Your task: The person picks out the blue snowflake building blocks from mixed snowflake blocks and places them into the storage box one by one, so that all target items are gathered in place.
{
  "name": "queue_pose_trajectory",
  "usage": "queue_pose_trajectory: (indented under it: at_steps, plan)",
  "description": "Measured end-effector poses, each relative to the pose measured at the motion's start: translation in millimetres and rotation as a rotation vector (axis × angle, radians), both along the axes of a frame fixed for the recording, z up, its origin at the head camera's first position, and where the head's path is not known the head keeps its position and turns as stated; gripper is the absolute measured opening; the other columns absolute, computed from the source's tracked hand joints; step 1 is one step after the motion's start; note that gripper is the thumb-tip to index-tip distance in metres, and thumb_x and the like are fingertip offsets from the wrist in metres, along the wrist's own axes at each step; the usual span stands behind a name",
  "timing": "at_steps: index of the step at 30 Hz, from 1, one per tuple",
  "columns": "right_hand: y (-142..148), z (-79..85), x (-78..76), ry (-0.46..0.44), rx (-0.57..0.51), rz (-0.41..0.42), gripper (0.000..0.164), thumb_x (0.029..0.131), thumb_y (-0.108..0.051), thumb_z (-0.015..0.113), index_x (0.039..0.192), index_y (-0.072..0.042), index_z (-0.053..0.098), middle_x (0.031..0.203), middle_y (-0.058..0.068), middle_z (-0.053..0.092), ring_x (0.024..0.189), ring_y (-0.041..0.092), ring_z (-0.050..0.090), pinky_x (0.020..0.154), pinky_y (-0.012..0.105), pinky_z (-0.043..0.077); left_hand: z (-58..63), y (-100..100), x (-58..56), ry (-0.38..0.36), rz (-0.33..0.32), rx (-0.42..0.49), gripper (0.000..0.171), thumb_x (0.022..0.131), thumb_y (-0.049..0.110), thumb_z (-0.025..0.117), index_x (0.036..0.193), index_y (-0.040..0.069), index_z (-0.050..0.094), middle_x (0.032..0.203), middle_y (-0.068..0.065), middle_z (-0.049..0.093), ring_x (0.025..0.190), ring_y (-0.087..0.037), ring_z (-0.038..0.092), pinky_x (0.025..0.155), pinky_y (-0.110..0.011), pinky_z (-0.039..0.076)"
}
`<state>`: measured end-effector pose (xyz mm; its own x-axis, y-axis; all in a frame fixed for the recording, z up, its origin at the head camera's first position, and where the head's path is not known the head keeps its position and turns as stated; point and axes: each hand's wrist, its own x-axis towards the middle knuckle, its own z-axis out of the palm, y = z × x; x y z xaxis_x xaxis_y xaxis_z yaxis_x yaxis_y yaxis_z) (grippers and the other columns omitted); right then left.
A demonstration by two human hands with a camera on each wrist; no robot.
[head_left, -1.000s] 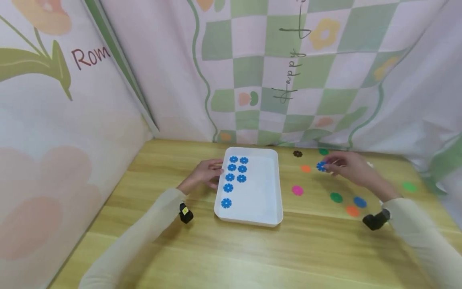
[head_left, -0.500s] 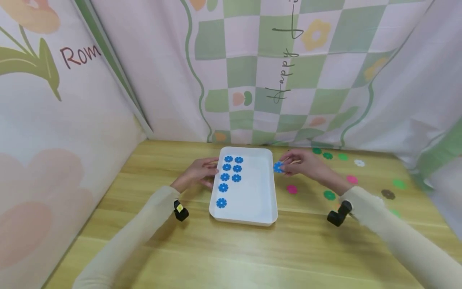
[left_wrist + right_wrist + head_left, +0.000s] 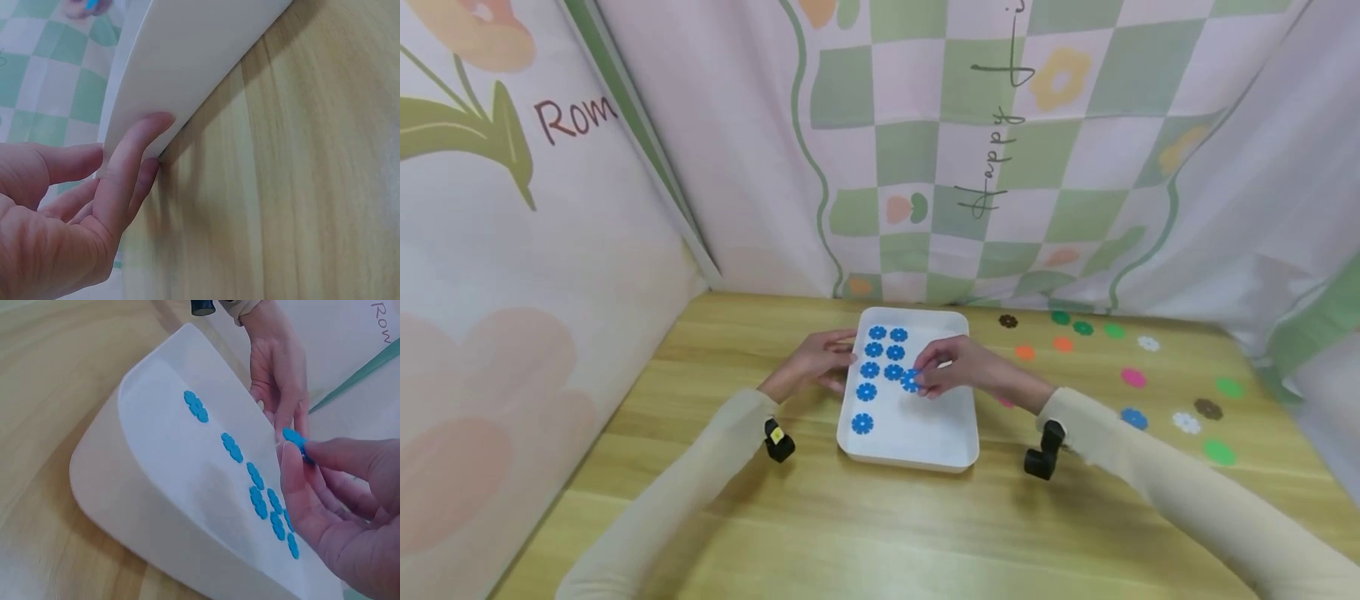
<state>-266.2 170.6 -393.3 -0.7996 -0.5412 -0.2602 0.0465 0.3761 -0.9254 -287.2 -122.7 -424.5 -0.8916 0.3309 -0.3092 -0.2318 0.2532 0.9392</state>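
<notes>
A shallow white tray (image 3: 936,425) lies on the wooden table. Inside it, several blue notched plastic discs (image 3: 862,423) form a full column along the left wall and a shorter one beside it. My right hand (image 3: 951,367) pinches another blue notched disc (image 3: 910,381) between thumb and index finger, over the middle of the tray. The right wrist view shows that held disc (image 3: 295,440) tilted, above those lying down. My left hand (image 3: 816,360) holds the tray's left side. In the left wrist view its thumb is at the rim and its fingers (image 3: 134,147) lie against the outer wall.
Right of the tray, loose notched discs in several colours are spread out, among them a blue disc (image 3: 1134,418), a pink disc (image 3: 1133,377) and a brown disc (image 3: 1208,408). A checkered curtain (image 3: 970,167) hangs behind the table (image 3: 895,533).
My right hand has carried the blue disc leftward from the loose discs, across the tray's right rim, to above the tray. My left hand has stayed at the tray's left side.
</notes>
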Motion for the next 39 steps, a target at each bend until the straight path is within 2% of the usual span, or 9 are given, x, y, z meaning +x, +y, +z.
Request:
queue_pose_trajectory:
  at_steps: [2, 7, 11, 17, 23, 31, 35, 39]
  plan:
    - [-6, -1.9, -1.9, -0.037, 0.014, -0.016, 0.025, 0.098, -0.006, 0.072, 0.118, 0.008, 0.066, 0.101, 0.015, 0.074, 0.091, 0.022, 0.077, 0.094, 0.047, 0.064, 0.9, 0, 0.2, 0.003, 0.001, -0.008, 0.061, 0.105, 0.008, 0.062, 0.162, 0.011, 0.039, 0.158, -0.023, 0.048, 0.125, -0.040, 0.066, 0.073, -0.035, 0.068]
    - [-19, -11.2, -10.9, -0.088, 0.060, -0.055, 0.022, 0.096, -0.005, 0.074, 0.113, 0.008, 0.067, 0.096, 0.014, 0.077, 0.083, 0.017, 0.077, 0.085, 0.034, 0.067, 2.6, 2, 0.8, -0.004, 0.009, -0.024, 0.061, 0.105, 0.008, 0.062, 0.162, 0.011, 0.040, 0.159, -0.023, 0.046, 0.127, -0.040, 0.065, 0.073, -0.036, 0.068]
    - [-28, -18.6, -15.8, -0.097, 0.114, -0.068, 0.016, 0.095, -0.004, 0.076, 0.106, 0.005, 0.070, 0.089, 0.011, 0.078, 0.077, 0.015, 0.077, 0.078, 0.030, 0.067, 2.3, 2, 0.8, -0.010, 0.005, -0.018, 0.061, 0.105, 0.008, 0.062, 0.162, 0.011, 0.039, 0.159, -0.024, 0.046, 0.126, -0.041, 0.065, 0.073, -0.036, 0.068]
    - [-43, -21.3, -14.1, -0.014, 0.271, -0.072, 0.012, 0.094, -0.006, 0.077, 0.099, 0.003, 0.072, 0.085, 0.012, 0.078, 0.069, 0.015, 0.075, 0.071, 0.027, 0.066, 0.9, 1, 0.8, -0.004, -0.012, 0.008, 0.061, 0.106, 0.008, 0.060, 0.162, 0.010, 0.038, 0.157, -0.026, 0.048, 0.122, -0.040, 0.067, 0.073, -0.035, 0.068]
    - [-52, -22.5, -12.7, 0.162, 0.415, -0.021, 0.011, 0.094, -0.007, 0.077, 0.088, 0.000, 0.071, 0.078, 0.010, 0.075, 0.067, 0.016, 0.072, 0.065, 0.027, 0.064, 0.2, 1, 0.3, -0.013, 0.008, -0.002, 0.059, 0.106, 0.008, 0.060, 0.162, 0.012, 0.039, 0.157, -0.025, 0.049, 0.118, -0.037, 0.070, 0.073, -0.033, 0.068]
    - [-51, -22.8, -15.7, 0.182, 0.434, -0.011, 0.011, 0.094, -0.008, 0.078, 0.089, -0.002, 0.071, 0.078, 0.009, 0.075, 0.066, 0.017, 0.072, 0.065, 0.028, 0.064, -2.4, 2, -1.9, -0.018, 0.027, -0.015, 0.059, 0.106, 0.008, 0.061, 0.161, 0.013, 0.041, 0.157, -0.024, 0.049, 0.120, -0.038, 0.068, 0.073, -0.035, 0.068]
    - [-46, -17.8, -14.9, 0.166, 0.422, 0.031, 0.010, 0.095, -0.011, 0.077, 0.095, -0.003, 0.071, 0.084, 0.009, 0.074, 0.072, 0.018, 0.071, 0.069, 0.029, 0.065, -2.9, 2, -2.1, -0.018, 0.029, -0.013, 0.059, 0.105, 0.007, 0.061, 0.161, 0.014, 0.042, 0.157, -0.023, 0.049, 0.122, -0.039, 0.067, 0.074, -0.036, 0.068]
    - [-40, -9.9, -14.7, 0.155, 0.361, 0.091, 0.010, 0.096, -0.010, 0.075, 0.100, -0.002, 0.071, 0.091, 0.010, 0.074, 0.078, 0.019, 0.070, 0.074, 0.032, 0.066, -2.0, 0, -0.7, -0.015, 0.023, -0.013, 0.059, 0.106, 0.008, 0.060, 0.162, 0.014, 0.040, 0.157, -0.023, 0.049, 0.120, -0.038, 0.069, 0.073, -0.035, 0.068]
